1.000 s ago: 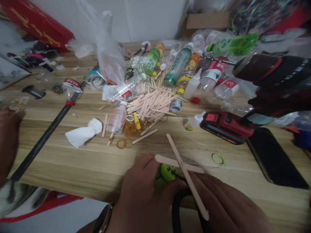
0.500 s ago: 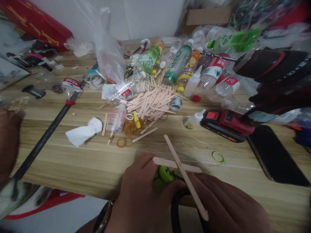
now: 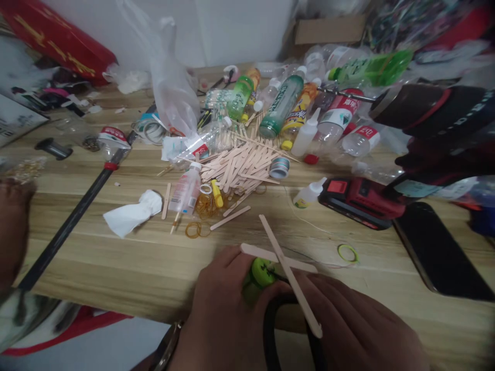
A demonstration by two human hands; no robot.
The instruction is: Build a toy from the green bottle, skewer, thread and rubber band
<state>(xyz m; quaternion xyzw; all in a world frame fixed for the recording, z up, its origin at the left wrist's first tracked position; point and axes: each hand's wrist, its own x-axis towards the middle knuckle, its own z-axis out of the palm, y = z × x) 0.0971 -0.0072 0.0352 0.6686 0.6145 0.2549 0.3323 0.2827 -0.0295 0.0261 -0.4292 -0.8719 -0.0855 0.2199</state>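
Observation:
At the table's front edge, my left hand [image 3: 228, 309] is wrapped round a green bottle with a bright green cap [image 3: 263, 272]. My right hand [image 3: 356, 319] is closed on black-handled scissors [image 3: 270, 330], whose dark blade tip meets the cap. Two wooden sticks cross over the cap: one long stick [image 3: 288, 273] slants down to the right, lying over a shorter-looking stick [image 3: 255, 252]. The lower part of the bottle is hidden by my left hand.
A pile of wooden sticks [image 3: 247, 165] and several bottles lie behind. At right are a red and black drill [image 3: 371, 198] and a phone [image 3: 444, 252]. A black rod [image 3: 69, 221] lies at left, near another person's hand [image 3: 13, 232].
The crossed sticks and the scissors handle have shifted slightly left. Both of my hands keep their grips, and the other person's hand at the left edge has moved a little.

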